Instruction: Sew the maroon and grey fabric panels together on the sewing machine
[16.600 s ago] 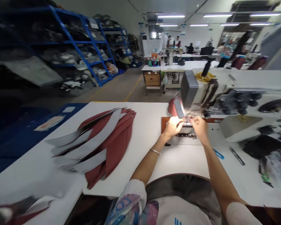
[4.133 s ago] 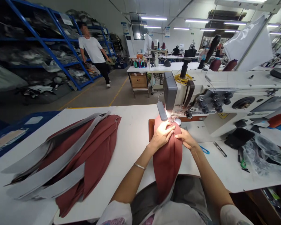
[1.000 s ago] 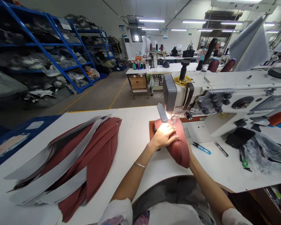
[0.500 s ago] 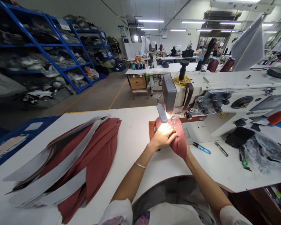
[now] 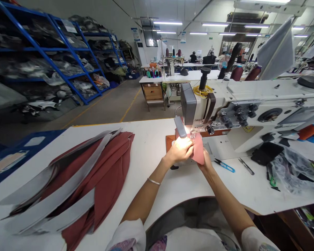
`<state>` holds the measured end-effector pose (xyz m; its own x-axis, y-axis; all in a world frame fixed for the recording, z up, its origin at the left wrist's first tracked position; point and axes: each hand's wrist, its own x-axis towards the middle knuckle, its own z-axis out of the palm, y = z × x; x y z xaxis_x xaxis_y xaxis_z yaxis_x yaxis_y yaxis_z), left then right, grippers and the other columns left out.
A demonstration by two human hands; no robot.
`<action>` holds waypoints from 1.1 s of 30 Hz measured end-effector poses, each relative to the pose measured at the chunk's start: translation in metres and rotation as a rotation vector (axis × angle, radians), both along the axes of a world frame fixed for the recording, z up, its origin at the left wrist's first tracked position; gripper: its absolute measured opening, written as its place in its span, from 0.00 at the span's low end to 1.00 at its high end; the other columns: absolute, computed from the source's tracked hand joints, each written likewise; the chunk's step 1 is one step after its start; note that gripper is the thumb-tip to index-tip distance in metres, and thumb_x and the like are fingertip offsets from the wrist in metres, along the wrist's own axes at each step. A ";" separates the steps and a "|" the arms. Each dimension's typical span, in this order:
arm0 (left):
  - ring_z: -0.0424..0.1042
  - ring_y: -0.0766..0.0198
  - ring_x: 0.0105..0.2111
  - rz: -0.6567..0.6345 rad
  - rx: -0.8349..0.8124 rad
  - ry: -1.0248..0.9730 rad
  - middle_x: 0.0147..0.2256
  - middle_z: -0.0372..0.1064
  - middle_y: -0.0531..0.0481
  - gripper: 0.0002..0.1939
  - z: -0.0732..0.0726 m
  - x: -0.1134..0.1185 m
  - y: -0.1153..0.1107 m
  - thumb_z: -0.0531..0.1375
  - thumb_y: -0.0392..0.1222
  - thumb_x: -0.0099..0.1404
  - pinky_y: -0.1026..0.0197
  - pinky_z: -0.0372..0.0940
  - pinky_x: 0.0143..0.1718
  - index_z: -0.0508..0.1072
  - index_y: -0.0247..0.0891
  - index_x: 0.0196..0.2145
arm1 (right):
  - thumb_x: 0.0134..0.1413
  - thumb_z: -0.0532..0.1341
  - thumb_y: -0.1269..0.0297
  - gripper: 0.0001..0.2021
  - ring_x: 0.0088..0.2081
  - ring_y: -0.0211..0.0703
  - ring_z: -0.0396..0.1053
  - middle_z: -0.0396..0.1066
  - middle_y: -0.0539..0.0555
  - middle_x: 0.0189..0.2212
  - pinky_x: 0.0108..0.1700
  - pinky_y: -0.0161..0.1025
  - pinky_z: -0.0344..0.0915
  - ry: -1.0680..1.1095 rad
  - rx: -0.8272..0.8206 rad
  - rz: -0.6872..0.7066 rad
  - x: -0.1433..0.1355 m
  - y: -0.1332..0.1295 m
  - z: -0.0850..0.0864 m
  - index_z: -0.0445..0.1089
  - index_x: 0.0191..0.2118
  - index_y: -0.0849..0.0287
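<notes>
A red fabric piece [image 5: 198, 152] lies under the needle area of the white sewing machine [image 5: 202, 108], lit by a small lamp [image 5: 180, 126]. On its left side, close to the presser foot [image 5: 193, 134], my left hand [image 5: 180, 149] grips the edge with fingers curled. My right hand [image 5: 205, 162] holds the near right edge; its fingers are partly hidden behind the cloth. To the left on the white table lies a stack of red fabric pieces [image 5: 113, 174] with grey strips [image 5: 75, 186] along them.
Blue thread snips [image 5: 225, 165] and metal tweezers [image 5: 246, 166] lie right of my right hand. Farther right are a black pouch [image 5: 267, 153] and clear plastic bags [image 5: 295, 170]. A blue bin [image 5: 39, 141] stands at the left, with blue shelving [image 5: 45, 52] behind.
The red piece has moved farther under the machine, so less of it shows in front. My right hand has moved forward and left. My left hand's fingers are more curled.
</notes>
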<state>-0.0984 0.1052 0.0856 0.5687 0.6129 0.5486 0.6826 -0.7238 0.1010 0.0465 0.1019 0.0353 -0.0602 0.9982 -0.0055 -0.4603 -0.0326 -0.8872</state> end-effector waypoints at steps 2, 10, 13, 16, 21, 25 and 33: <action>0.68 0.56 0.39 -0.002 -0.004 0.027 0.36 0.71 0.45 0.13 0.001 -0.001 0.001 0.48 0.38 0.67 0.51 0.64 0.46 0.73 0.38 0.39 | 0.47 0.63 0.58 0.13 0.36 0.45 0.74 0.75 0.53 0.35 0.39 0.43 0.74 0.057 -0.035 0.081 0.001 0.001 0.002 0.70 0.39 0.57; 0.68 0.56 0.39 -0.008 0.014 0.069 0.35 0.71 0.44 0.15 0.006 -0.002 -0.002 0.47 0.40 0.70 0.52 0.63 0.46 0.73 0.37 0.36 | 0.45 0.66 0.57 0.16 0.28 0.41 0.72 0.74 0.50 0.29 0.28 0.38 0.73 0.074 -0.009 0.189 0.001 0.005 0.003 0.67 0.40 0.57; 0.68 0.56 0.39 0.006 0.030 0.076 0.37 0.72 0.45 0.16 0.005 -0.001 -0.003 0.46 0.42 0.71 0.51 0.62 0.47 0.73 0.37 0.38 | 0.45 0.67 0.56 0.18 0.36 0.46 0.74 0.75 0.53 0.35 0.31 0.40 0.74 0.094 0.017 0.201 0.002 0.004 0.002 0.69 0.41 0.58; 0.68 0.55 0.41 0.035 0.050 0.059 0.38 0.72 0.44 0.15 0.000 0.000 -0.003 0.47 0.43 0.72 0.51 0.62 0.47 0.72 0.37 0.40 | 0.44 0.68 0.58 0.16 0.39 0.49 0.74 0.75 0.54 0.34 0.35 0.42 0.74 0.110 0.012 0.207 0.002 0.006 0.002 0.71 0.40 0.59; 0.69 0.57 0.41 0.103 0.074 0.012 0.37 0.72 0.45 0.14 -0.012 0.003 -0.001 0.47 0.42 0.72 0.52 0.62 0.46 0.72 0.38 0.41 | 0.39 0.69 0.64 0.13 0.37 0.46 0.74 0.75 0.54 0.33 0.38 0.42 0.74 0.145 -0.017 0.180 0.002 0.012 0.001 0.72 0.34 0.60; 0.69 0.58 0.39 0.197 0.096 -0.049 0.38 0.72 0.45 0.14 -0.021 0.008 0.001 0.48 0.43 0.72 0.54 0.63 0.43 0.73 0.39 0.40 | 0.41 0.69 0.61 0.14 0.34 0.44 0.74 0.75 0.53 0.31 0.37 0.41 0.73 0.040 0.005 0.205 0.011 0.011 0.002 0.69 0.35 0.60; 0.71 0.59 0.42 0.177 0.114 -0.112 0.41 0.73 0.45 0.12 -0.029 0.003 0.009 0.51 0.40 0.70 0.54 0.65 0.45 0.74 0.42 0.43 | 0.55 0.58 0.52 0.13 0.20 0.39 0.70 0.71 0.47 0.23 0.29 0.36 0.66 -0.797 0.288 -0.136 0.024 0.021 0.020 0.59 0.36 0.55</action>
